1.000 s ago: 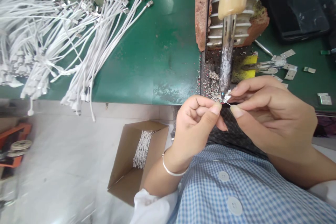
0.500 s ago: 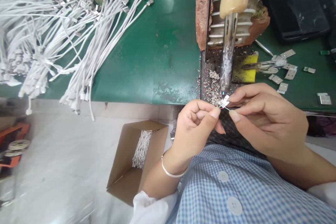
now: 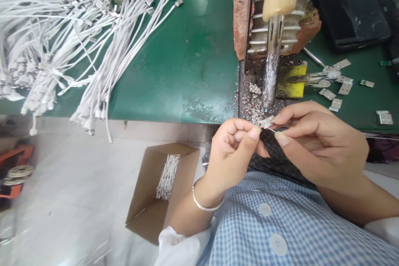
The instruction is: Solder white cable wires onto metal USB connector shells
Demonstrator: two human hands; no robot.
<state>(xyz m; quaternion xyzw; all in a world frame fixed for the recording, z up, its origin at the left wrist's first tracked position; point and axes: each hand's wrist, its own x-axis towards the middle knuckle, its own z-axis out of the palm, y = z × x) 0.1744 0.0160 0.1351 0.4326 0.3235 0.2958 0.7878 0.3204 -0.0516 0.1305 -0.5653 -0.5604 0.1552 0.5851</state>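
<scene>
Below the soldering iron tip [image 3: 266,109], a small metal USB plug [image 3: 267,121] sits between my two hands. My left hand [image 3: 235,147] pinches thin coloured wires at the plug's left end; most of their length is hidden by the fingers. At the plug's other end, the fingertips of my right hand [image 3: 318,145] close on it. A thin pale strand [image 3: 271,130] runs from near the plug to my right thumb. The soldering iron [image 3: 272,62] points down in its stand, its tip slightly above the plug and apart from it.
White USB cables [image 3: 102,62] lie piled on the green table [image 3: 199,70] at left. Solder crumbs surround a yellow sponge [image 3: 297,83]. Loose USB plugs [image 3: 345,87] lie right of it. A cardboard box [image 3: 141,191] below holds more cables. A brick [image 3: 240,20] stands beside the iron.
The plug has come down slightly, away from the iron tip, and tilted a little. My right hand has shifted slightly right and down; my left hand has hardly moved.
</scene>
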